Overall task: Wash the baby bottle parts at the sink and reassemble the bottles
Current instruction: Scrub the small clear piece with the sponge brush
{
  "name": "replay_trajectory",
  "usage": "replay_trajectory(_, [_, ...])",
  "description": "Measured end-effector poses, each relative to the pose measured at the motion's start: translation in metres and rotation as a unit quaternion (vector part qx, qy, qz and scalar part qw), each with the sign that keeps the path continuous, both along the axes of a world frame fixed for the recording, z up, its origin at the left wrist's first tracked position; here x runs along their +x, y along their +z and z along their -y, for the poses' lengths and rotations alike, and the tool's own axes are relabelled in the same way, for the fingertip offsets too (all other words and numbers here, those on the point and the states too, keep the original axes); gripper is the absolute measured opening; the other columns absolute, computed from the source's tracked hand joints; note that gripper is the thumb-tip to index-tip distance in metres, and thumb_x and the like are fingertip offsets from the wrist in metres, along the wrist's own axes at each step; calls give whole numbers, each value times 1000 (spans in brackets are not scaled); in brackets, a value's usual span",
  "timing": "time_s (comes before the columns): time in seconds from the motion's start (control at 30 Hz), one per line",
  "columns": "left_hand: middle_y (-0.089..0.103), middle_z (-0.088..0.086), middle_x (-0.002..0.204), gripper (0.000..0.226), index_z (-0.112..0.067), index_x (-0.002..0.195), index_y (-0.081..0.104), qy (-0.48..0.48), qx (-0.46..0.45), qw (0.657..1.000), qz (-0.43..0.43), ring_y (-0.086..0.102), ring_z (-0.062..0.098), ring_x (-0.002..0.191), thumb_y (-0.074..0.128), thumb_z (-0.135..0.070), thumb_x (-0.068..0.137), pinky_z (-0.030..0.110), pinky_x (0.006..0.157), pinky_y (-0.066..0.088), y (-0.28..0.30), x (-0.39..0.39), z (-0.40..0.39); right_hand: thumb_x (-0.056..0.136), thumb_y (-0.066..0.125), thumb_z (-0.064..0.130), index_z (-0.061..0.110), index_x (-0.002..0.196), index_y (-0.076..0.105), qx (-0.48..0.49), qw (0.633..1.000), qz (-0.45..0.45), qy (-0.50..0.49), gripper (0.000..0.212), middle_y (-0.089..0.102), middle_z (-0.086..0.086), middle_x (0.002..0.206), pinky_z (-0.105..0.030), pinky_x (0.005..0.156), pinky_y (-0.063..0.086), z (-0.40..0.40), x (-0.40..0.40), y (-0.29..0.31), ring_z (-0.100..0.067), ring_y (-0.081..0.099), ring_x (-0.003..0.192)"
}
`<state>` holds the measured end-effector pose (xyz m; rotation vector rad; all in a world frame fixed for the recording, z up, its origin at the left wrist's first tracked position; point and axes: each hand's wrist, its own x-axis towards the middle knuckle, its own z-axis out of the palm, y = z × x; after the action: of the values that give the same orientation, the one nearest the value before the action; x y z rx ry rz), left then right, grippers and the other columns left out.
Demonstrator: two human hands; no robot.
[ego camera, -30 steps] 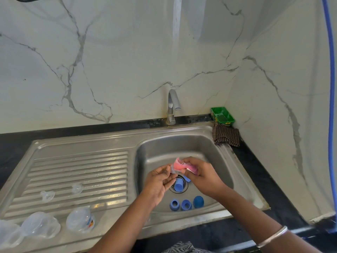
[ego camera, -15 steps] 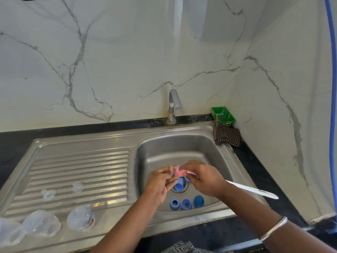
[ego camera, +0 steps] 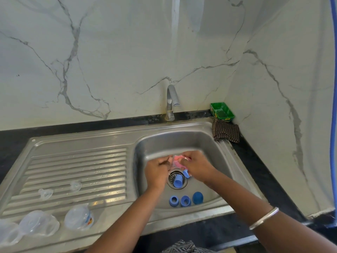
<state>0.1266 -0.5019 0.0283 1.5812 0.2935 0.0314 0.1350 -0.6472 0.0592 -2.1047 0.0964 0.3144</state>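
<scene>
Low in the sink basin (ego camera: 206, 141), my left hand (ego camera: 157, 172) and my right hand (ego camera: 197, 168) meet over the drain. Both pinch a pink scrub pad (ego camera: 176, 162) between their fingertips. A small blue ring (ego camera: 186, 174) shows under my right hand's fingers. One blue collar (ego camera: 177, 182) stands on the drain strainer. At the basin's near wall sit two blue rings (ego camera: 173, 201) (ego camera: 185, 201) and a dark blue cap (ego camera: 197, 198). Clear bottles (ego camera: 79, 220) (ego camera: 39, 223) lie on the drainboard's near left, with two clear teats (ego camera: 45, 193) (ego camera: 76, 186) behind them.
The tap (ego camera: 171, 101) stands behind the basin with no water running. A green box (ego camera: 221, 112) and a checked cloth (ego camera: 226, 133) sit in the back right corner. The ribbed drainboard (ego camera: 78, 167) stretches left. A marble wall closes the right side.
Both hands stayed over the drain and kept working the pink pad. The pad is now squeezed more tightly between the fingers, with less of it showing.
</scene>
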Motion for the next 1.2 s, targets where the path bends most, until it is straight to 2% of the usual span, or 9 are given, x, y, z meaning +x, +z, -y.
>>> replay_trajectory(0.13, [72,9,62,21,0,92,65,6,-233,939,-254,70,14,53,47,10,97,23,52,59,12,11,-7,96,62,31,39,111,73,-55,978,159,125,20,66,31,84,-13,68,46,9,-10,-10,6,63,81])
replay_trajectory(0.27, [72,14,62,21,7,97,61,-29,-271,906,-324,70,13,50,40,7,101,24,49,58,11,7,-9,96,60,27,39,127,66,-213,916,258,219,33,66,14,102,-24,66,41,24,-2,-11,-8,62,86])
replay_trajectory(0.37, [74,10,67,18,2,94,63,7,-219,930,-296,70,12,52,46,6,99,24,51,59,4,8,1,98,56,34,41,129,63,-261,913,247,196,32,68,13,110,-26,71,47,22,2,-16,-13,65,97])
replay_trajectory(0.57, [77,3,75,12,-6,93,78,48,-21,991,-125,75,14,71,71,0,86,24,66,59,-9,19,21,92,62,35,29,95,76,-33,999,19,-1,16,75,7,83,-30,73,55,18,25,-30,-11,69,78])
replay_trajectory(0.73, [77,12,82,9,-15,83,76,34,-68,981,-176,74,23,80,73,-7,87,32,77,60,-17,36,41,81,69,36,36,75,73,21,996,-23,-78,7,68,12,72,-29,68,50,51,59,-30,-13,65,77])
replay_trajectory(0.83, [76,12,83,13,-20,100,71,4,-25,984,-175,74,23,77,74,-18,88,36,78,60,-23,51,52,70,70,37,33,84,77,68,986,-46,-145,17,69,8,76,-29,71,45,77,84,-28,-16,62,78])
replay_trajectory(1.0, [70,8,69,21,-30,110,69,-25,8,983,-182,67,20,64,67,-17,94,34,70,59,-29,78,65,80,42,23,24,106,61,-193,977,60,-74,32,59,-16,100,-44,82,51,130,117,-30,-38,60,90])
replay_trajectory(1.1, [70,6,78,25,-21,102,76,-20,5,982,-188,67,19,65,58,-6,95,36,72,60,-32,90,74,84,53,17,35,138,44,-326,939,59,-87,57,44,-14,116,-46,85,47,147,132,-33,-41,51,103])
replay_trajectory(1.2, [73,10,90,30,-21,94,77,-6,-8,983,-185,70,22,71,54,-1,94,40,78,60,-36,97,79,85,61,21,34,140,45,-373,919,75,-105,59,44,-14,123,-50,90,46,158,142,-38,-42,46,113])
